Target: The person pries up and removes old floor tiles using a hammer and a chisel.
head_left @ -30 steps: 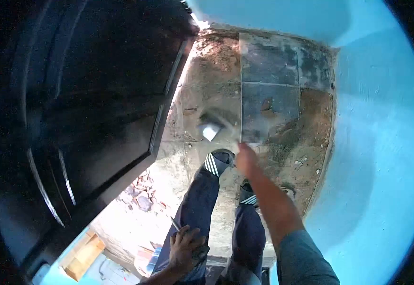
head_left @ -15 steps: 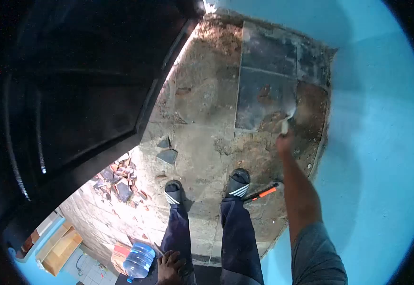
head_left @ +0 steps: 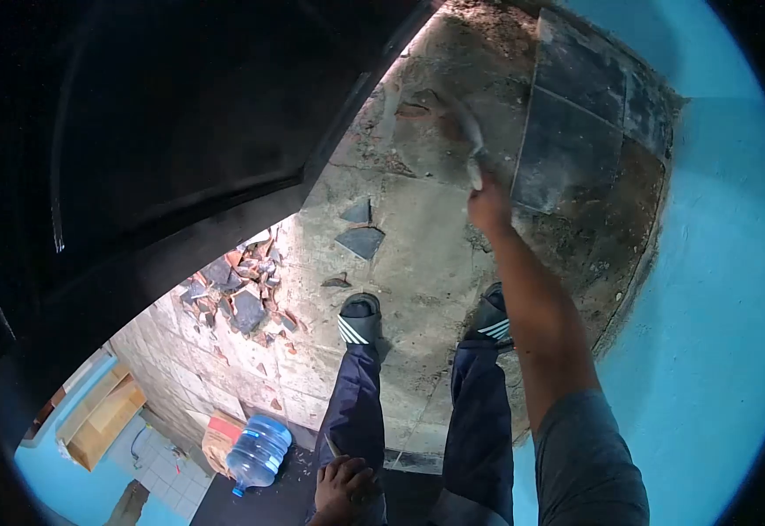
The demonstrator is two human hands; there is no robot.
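Observation:
My right hand (head_left: 491,207) is wrapped round the light handle of a trowel (head_left: 472,145), whose blurred blade lies over the bare floor left of the dark tiles (head_left: 568,149). Down at the bottom, my left hand (head_left: 344,484) rests by my left leg, its fingers curled round a thin stick-like tool (head_left: 333,445). Two broken dark tile pieces (head_left: 360,242) lie on the floor ahead of my left foot.
A black door (head_left: 172,114) fills the upper left. Tile rubble (head_left: 244,302) is heaped beyond its edge. Near my left leg lie a water bottle (head_left: 259,451) and a paper bag (head_left: 220,441). A blue wall (head_left: 707,263) stands at right.
My right hand has swung left with the trowel, away from the dark tiles. The view has shifted, and the orange-and-black tool by my right foot is now hidden.

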